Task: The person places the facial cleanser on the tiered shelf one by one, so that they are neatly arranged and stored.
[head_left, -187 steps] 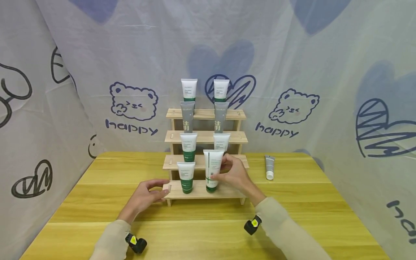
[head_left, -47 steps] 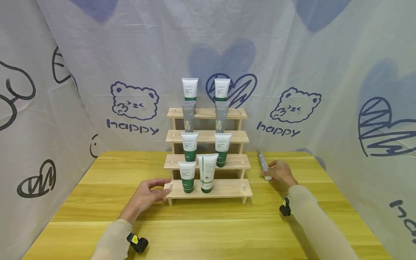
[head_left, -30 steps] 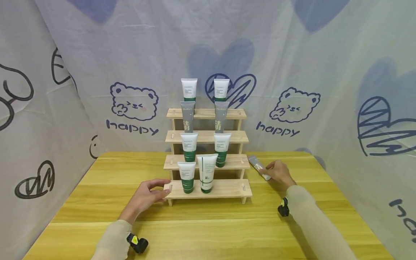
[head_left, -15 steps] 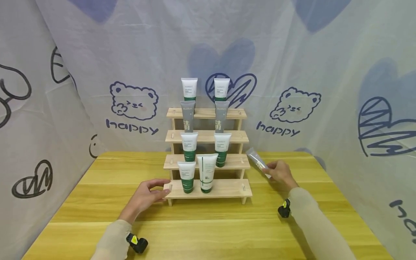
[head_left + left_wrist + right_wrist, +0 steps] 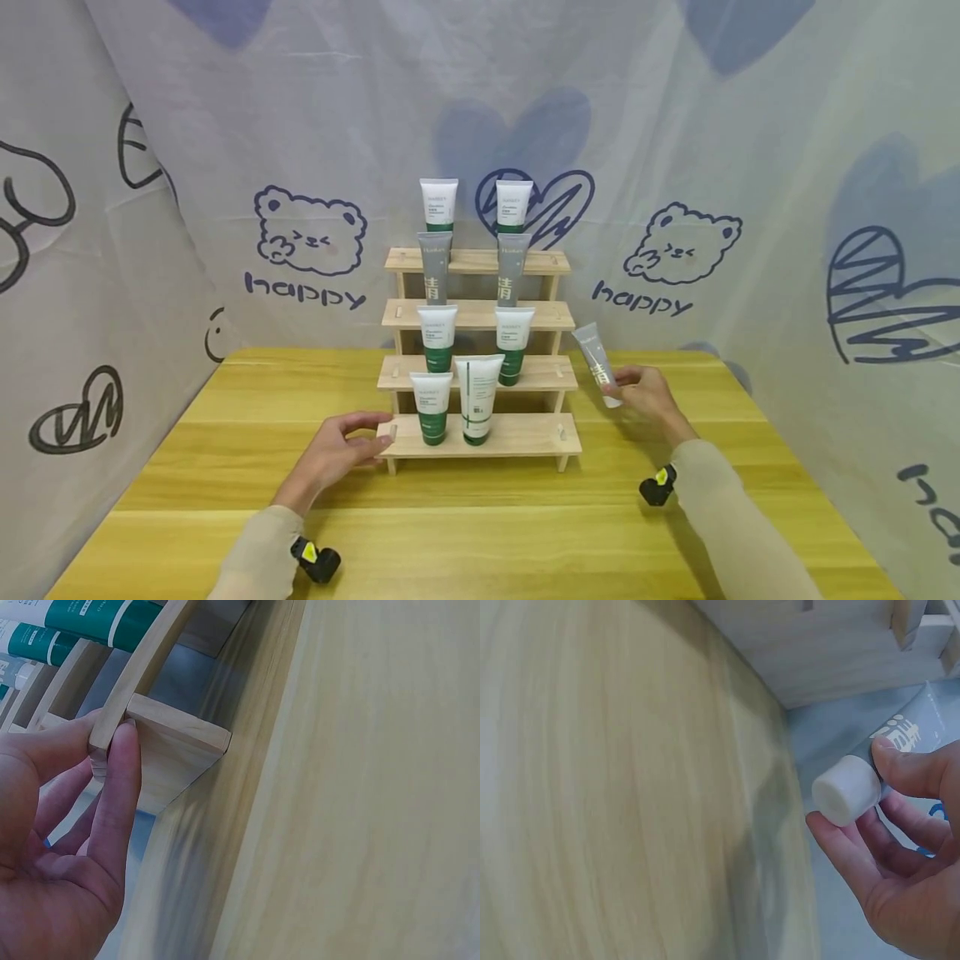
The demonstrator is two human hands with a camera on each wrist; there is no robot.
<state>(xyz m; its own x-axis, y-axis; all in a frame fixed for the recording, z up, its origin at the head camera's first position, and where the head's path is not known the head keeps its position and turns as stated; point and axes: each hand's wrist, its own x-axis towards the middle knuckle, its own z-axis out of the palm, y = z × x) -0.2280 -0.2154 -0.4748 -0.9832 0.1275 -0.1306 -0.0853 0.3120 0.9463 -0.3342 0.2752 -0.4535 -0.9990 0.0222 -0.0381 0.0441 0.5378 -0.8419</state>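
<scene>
My right hand [image 5: 647,393] grips a grey squeeze tube [image 5: 592,354] near its white cap [image 5: 846,790], off the right side of a wooden tiered display stand [image 5: 525,437]. The tube leans, cap low and flat end up. In the left wrist view, thumb and index finger of my left hand [image 5: 64,847] pinch the left end of the stand's lowest board [image 5: 124,701]. A small white and green tube [image 5: 432,408] and a larger white tube [image 5: 477,400] stand on that board, left of its right end.
Higher steps bear two white and green tubes [image 5: 438,337] [image 5: 513,346], two grey tubes [image 5: 435,268] [image 5: 512,268] and two white and green tubes [image 5: 438,204] [image 5: 513,206] on top. A patterned cloth [image 5: 300,108] hangs behind the wooden table [image 5: 480,542].
My right hand has let go of the larger white tube, which now stands further left. It has lifted the grey tube from the table and tipped it more upright. The left hand stays put.
</scene>
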